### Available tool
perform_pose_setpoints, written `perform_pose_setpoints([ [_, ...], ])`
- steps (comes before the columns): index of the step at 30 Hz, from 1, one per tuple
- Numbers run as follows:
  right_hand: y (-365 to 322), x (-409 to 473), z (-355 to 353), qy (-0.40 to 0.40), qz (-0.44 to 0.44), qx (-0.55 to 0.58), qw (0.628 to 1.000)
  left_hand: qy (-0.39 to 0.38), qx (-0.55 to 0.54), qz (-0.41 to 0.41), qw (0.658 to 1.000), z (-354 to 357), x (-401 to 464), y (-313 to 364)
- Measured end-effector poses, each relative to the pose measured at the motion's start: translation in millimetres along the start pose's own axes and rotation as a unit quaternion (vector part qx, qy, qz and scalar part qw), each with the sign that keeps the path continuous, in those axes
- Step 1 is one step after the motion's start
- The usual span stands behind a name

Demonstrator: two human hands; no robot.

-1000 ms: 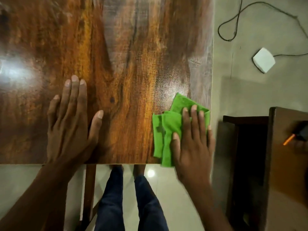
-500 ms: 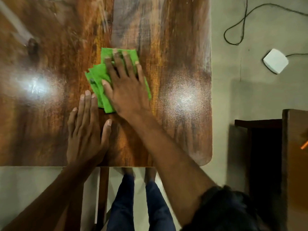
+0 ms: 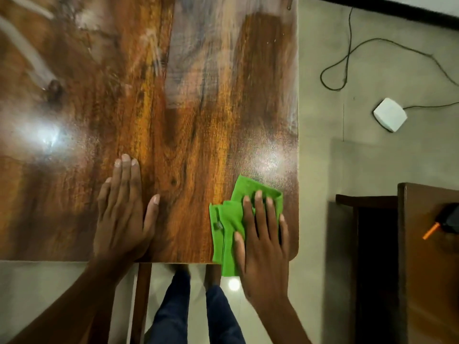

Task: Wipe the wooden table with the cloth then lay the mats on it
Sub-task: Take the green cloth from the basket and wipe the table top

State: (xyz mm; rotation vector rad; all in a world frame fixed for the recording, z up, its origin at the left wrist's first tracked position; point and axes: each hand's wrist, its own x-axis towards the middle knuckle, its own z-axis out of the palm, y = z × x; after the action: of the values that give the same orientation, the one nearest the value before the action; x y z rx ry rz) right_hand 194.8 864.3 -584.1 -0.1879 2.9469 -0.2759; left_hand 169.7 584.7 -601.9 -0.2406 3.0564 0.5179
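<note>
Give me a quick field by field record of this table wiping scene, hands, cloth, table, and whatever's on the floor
left hand: flat on the table, fingers straight
right hand: pressing the cloth, fingers straight
cloth: green, folded, at the table's near right corner, overhanging the near edge
table: glossy wood, streaked, with glare spots
floor: white box with a cable
mats: none in view

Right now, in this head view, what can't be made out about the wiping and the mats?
- Mats: none in the head view.
- Wooden table: left and far parts cut off by the frame edges.
- Green cloth: partly covered by the right hand; fold underneath hidden.
- Dark object with orange tip: cut by the right edge, unidentifiable.
</note>
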Motion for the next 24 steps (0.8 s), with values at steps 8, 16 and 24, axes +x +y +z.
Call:
perform_pose_setpoints([
  [8,4.1,78.0,-11.6,0.01,-0.004,-0.025,1.0,0.006,0.005,0.004,1.0,3.1,0.0,-1.7],
  [16,-113.5,230.5,-3.7,0.021,-0.092,0.009,0.996,-0.005,0.025,-0.004,1.0,2.6,-0.5,2.8],
  [24,-204.7,262.0,7.8,-0.009,-0.227,0.005,0.974,-0.029,0.057,-0.011,0.998,1.3,3.0,-4.3],
])
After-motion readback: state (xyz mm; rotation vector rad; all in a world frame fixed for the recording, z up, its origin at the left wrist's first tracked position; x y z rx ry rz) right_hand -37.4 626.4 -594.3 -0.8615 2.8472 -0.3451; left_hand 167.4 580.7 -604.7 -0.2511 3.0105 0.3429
